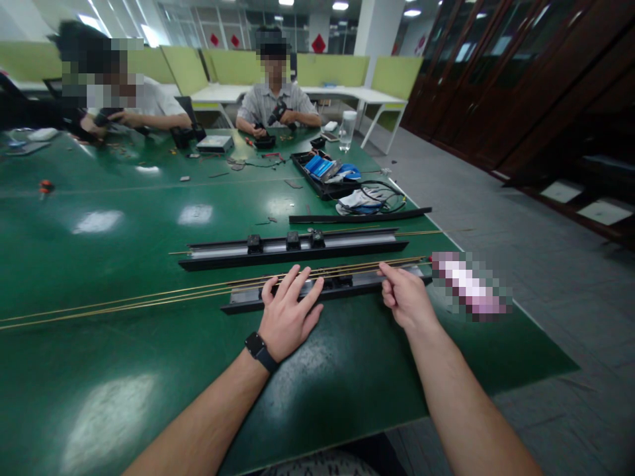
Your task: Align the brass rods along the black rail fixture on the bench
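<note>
Tabletop (163,370), smooth glossy green with patches of glare; far channel (297,255), long, straight and black-walled, three dark blocks (293,241) along its pale inside; near channel (360,291), similar in shape, partly covered by the hands; black tray (317,190) beyond, holding blue pieces (320,168); left hand (288,320), grip wide, fingers splayed over the rods (354,267); right hand (409,297), grip narrow, fingertip at them, pinching or not I cannot tell; rods thin, brass-coloured, lengthwise over the near channel
</note>
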Demonstrator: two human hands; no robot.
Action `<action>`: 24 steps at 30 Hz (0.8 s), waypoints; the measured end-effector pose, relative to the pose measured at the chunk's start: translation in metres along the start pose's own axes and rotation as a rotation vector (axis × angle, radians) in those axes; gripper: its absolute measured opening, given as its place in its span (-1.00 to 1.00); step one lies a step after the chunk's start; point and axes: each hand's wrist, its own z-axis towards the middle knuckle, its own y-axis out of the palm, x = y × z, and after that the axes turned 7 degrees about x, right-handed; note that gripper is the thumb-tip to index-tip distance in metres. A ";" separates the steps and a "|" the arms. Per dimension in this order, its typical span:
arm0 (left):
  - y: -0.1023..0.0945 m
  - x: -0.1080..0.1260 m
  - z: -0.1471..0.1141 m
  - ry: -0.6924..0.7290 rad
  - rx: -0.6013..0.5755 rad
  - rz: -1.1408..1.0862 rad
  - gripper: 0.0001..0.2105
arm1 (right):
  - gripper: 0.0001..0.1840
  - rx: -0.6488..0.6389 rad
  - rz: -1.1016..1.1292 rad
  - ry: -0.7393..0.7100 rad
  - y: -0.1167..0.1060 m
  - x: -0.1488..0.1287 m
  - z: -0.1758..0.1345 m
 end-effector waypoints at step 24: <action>-0.001 0.000 0.000 -0.010 0.008 -0.010 -0.55 | -0.63 0.002 0.006 0.015 0.000 -0.001 0.000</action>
